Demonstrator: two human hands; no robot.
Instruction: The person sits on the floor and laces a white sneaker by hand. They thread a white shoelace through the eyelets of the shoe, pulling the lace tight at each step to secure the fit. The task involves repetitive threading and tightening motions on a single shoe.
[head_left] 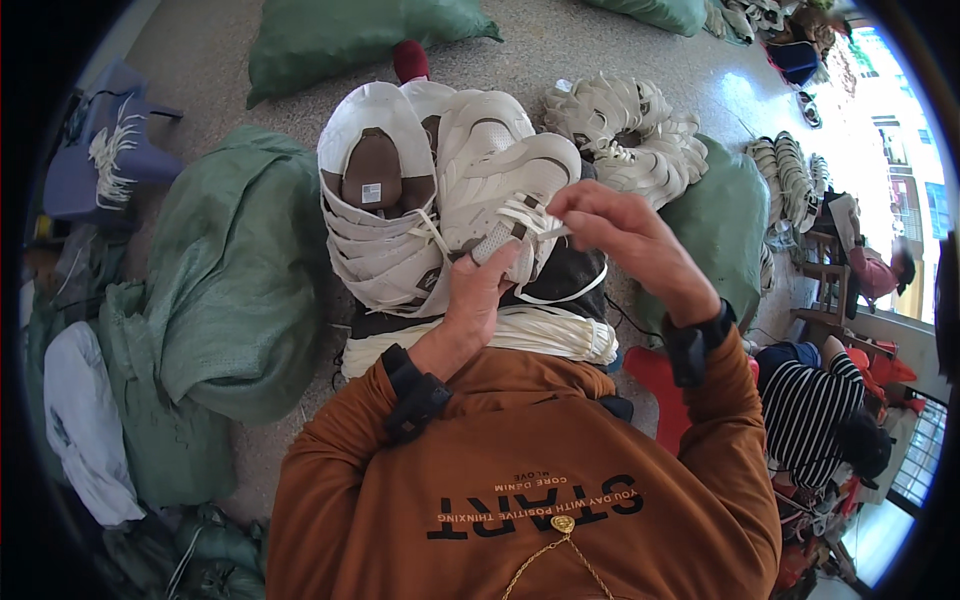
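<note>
A cream shoe upper (540, 170) lies toe away from me over my lap, with a flat white shoelace (553, 234) partly threaded through its eyelets. My left hand (474, 302) grips its near end, thumb pressed on the tongue and fingers mostly hidden beneath. Above the lacing, my right hand (625, 232) pinches the lace between thumb and forefinger; a loose length loops down below it. To the left sits a nested stack of similar uppers (375, 265), brown inside, touching the held one. A bundle of white laces (545, 335) stretches across my lap.
Green sacks stand at the left (235, 290), far side (350, 40) and right (725, 225). More uppers (635, 140) are heaped on the right sack. A purple stool (85, 170) holds white laces. Another person in stripes (815, 410) sits at the right, near a red seat (665, 390).
</note>
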